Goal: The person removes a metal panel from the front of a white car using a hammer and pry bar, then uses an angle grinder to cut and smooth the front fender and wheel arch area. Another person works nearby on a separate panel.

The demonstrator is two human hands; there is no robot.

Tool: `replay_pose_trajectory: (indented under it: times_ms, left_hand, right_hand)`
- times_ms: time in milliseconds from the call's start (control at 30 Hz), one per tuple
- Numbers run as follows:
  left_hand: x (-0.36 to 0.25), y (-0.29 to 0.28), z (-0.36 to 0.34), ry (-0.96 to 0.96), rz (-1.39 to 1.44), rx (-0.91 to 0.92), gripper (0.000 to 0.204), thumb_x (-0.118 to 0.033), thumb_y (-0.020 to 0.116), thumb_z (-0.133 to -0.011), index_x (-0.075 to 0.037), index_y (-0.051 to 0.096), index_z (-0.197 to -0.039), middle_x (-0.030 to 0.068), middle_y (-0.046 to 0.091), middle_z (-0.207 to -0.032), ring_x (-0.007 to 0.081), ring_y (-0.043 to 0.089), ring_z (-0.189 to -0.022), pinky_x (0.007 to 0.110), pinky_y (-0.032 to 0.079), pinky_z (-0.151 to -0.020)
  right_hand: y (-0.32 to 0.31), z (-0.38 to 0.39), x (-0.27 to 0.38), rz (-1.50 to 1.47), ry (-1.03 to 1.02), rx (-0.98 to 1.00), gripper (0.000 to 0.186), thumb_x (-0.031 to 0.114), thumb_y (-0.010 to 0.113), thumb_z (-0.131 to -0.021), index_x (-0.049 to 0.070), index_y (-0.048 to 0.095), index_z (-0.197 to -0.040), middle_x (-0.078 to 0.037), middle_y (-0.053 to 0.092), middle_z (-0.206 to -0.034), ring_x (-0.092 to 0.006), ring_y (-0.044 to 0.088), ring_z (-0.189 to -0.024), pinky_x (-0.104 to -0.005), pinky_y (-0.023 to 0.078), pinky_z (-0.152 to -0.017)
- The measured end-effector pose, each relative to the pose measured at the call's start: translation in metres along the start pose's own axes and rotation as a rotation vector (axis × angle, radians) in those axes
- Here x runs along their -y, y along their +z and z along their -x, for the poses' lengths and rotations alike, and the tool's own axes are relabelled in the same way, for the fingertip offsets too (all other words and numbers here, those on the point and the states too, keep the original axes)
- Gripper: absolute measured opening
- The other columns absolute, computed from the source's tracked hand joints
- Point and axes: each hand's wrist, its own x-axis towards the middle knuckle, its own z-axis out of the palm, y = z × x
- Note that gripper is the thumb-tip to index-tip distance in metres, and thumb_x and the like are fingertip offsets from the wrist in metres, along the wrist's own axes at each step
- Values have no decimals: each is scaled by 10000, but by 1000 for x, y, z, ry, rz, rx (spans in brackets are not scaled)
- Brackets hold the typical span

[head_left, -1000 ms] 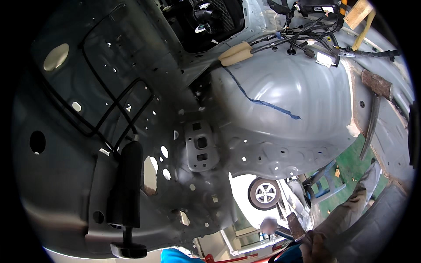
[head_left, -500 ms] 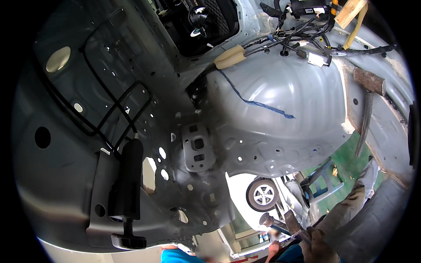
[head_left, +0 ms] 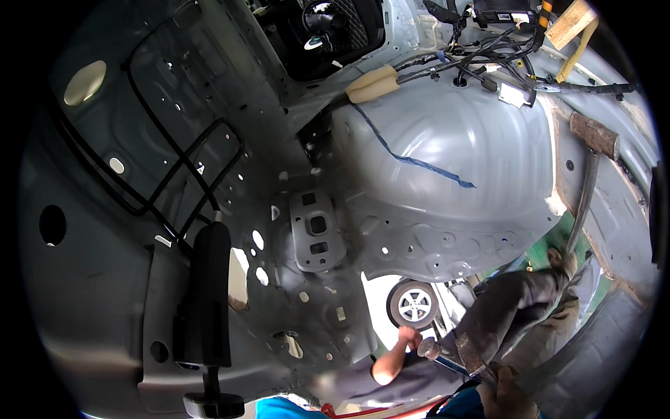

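Note:
At the lower right edge, my right hand [head_left: 509,399] is closed around the handle of a hammer [head_left: 472,355] with a rusty, blocky head. Beside that head juts a round-faced metal tool end [head_left: 428,348]; whether it belongs to a second tool in the same grip is hard to see. My left hand is out of the picture; only blue cloth [head_left: 286,408] shows at the bottom edge. A larger rusty-headed hammer [head_left: 593,136] hangs on the right edge of the bare grey car body, its handle pointing down. The rounded wheel housing [head_left: 447,153] lies ahead of me.
Wire harnesses [head_left: 481,59] and a wood block [head_left: 571,24] lie at the top right. A blue strip [head_left: 419,162] crosses the housing. Black bent rods [head_left: 185,164] run along the left panel. Below, another person's bare arm [head_left: 391,363] and dark trousers [head_left: 502,307] show near a car wheel [head_left: 413,305].
Another person has come into the gap below, covering part of the floor and blue stand. My right hand keeps its grip on the hammer; the view has shifted slightly.

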Motion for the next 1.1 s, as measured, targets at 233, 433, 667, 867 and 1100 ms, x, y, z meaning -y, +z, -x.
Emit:
replay_pose_trajectory:
  times_ms: [233, 433, 667, 867, 1100]
  left_hand:
    - [7, 3, 0, -11, 3, 14, 600, -273, 561, -1039, 116, 521, -1493, 271, 571, -1515, 387, 573, -1385, 439, 397, -1202]
    - [11, 3, 3, -17, 22, 13, 597, -265, 570, -1036, 112, 520, -1496, 269, 572, -1516, 385, 575, -1383, 437, 400, -1201]
    - [12, 6, 4, -5, 52, 2, 595, -256, 581, -1034, 108, 518, -1500, 266, 573, -1517, 383, 578, -1381, 433, 403, -1200]
    - [16, 4, 4, 0, 74, -10, 594, -248, 589, -1032, 105, 517, -1504, 263, 574, -1518, 381, 581, -1380, 430, 405, -1199]
    - [21, 4, 3, 41, 120, -32, 593, -239, 600, -1030, 101, 516, -1508, 261, 576, -1519, 379, 584, -1378, 427, 409, -1198]
  right_hand:
    - [-6, -2, 9, -83, 45, 20, 450, 194, 506, -1125, -57, 494, -1497, -293, 546, -1477, -447, 506, -1401, -447, 421, -1156]
    - [-13, -3, 27, 34, 78, -80, 437, 266, 554, -1102, -21, 535, -1432, -281, 635, -1376, -440, 618, -1279, -459, 512, -1052]
    - [-16, -3, 30, 264, 18, -134, 435, 272, 589, -1080, -4, 573, -1416, -247, 688, -1297, -394, 686, -1179, -436, 555, -976]
    - [-1, 1, 16, 275, -78, -292, 451, 291, 619, -1062, -2, 591, -1403, -220, 718, -1233, -377, 716, -1091, -433, 569, -941]
    - [0, 1, 11, 354, -91, -302, 450, 284, 628, -1044, 23, 592, -1409, -220, 716, -1201, -384, 719, -1061, -435, 579, -907]
